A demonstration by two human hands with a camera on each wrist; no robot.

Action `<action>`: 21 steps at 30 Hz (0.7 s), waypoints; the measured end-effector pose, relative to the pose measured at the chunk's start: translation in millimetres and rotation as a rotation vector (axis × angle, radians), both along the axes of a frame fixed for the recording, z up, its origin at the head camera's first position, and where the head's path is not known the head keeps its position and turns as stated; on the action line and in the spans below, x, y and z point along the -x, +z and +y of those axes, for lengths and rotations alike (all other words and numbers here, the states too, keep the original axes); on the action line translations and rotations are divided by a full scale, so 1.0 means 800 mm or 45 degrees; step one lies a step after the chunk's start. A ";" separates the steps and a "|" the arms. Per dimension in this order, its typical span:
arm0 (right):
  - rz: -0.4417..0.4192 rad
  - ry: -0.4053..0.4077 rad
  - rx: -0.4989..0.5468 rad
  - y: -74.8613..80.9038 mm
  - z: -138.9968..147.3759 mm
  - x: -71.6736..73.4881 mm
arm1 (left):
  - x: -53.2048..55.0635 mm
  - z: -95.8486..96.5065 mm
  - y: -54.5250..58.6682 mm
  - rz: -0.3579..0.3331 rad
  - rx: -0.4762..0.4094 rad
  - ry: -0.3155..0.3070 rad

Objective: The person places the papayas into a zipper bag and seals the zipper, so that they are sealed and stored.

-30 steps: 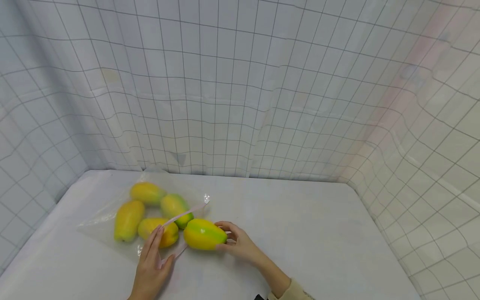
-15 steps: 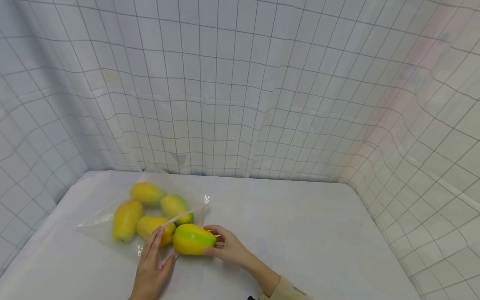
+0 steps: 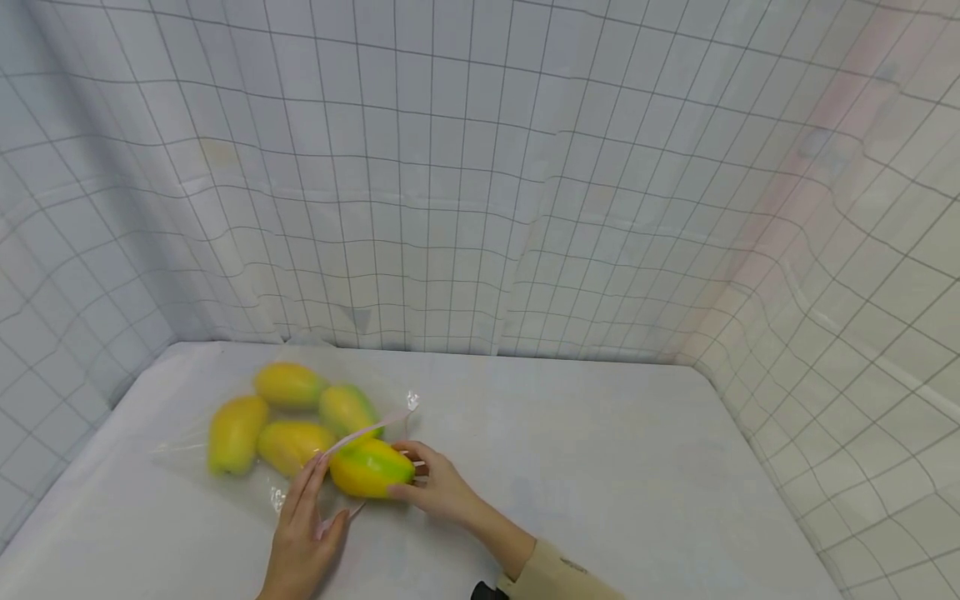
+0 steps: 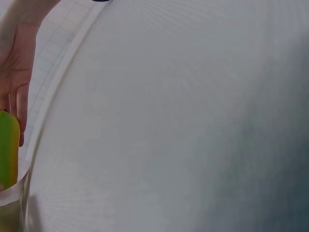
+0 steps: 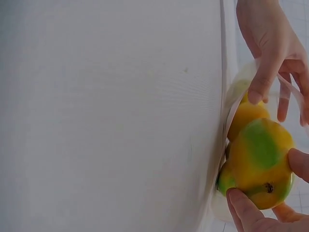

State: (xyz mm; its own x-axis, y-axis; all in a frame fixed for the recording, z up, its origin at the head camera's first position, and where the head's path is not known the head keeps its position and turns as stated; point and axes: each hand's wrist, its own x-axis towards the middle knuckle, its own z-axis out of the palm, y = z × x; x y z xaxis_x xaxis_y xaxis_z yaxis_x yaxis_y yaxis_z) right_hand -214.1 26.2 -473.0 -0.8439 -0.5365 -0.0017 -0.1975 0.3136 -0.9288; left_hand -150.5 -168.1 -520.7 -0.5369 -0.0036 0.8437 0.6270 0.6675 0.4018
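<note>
My right hand grips a yellow-green papaya by its right end, fingers behind and thumb in front. The papaya's left end lies inside the mouth of a clear plastic bag with a pale pink rim. At that mouth my left hand spreads fingers and thumb apart against the rim, fairly straight. Several more papayas lie inside the bag. In the right wrist view, the held papaya shows a dark stem scar, and my left hand is above it.
A white-covered table bears the bag on its left half. Grid-patterned white curtains hang behind and on both sides. A small dark object shows near the right sleeve.
My right hand has moved left, pushing the papaya from beside the bag's mouth into it. The papayas inside have shifted slightly left. My left hand has stayed in place.
</note>
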 end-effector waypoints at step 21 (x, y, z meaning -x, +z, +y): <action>0.190 -0.214 0.013 -0.001 -0.038 0.003 | 0.002 0.000 -0.003 -0.010 0.017 0.044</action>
State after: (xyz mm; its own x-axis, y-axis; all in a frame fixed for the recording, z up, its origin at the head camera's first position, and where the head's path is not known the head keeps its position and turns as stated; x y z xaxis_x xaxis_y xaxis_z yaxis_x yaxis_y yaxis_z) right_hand -216.2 -3.9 -474.0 -0.9118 -0.3879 0.1349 -0.2791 0.3443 -0.8964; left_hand -151.7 -168.5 -523.5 -0.5435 -0.0111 0.8393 0.6003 0.6937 0.3979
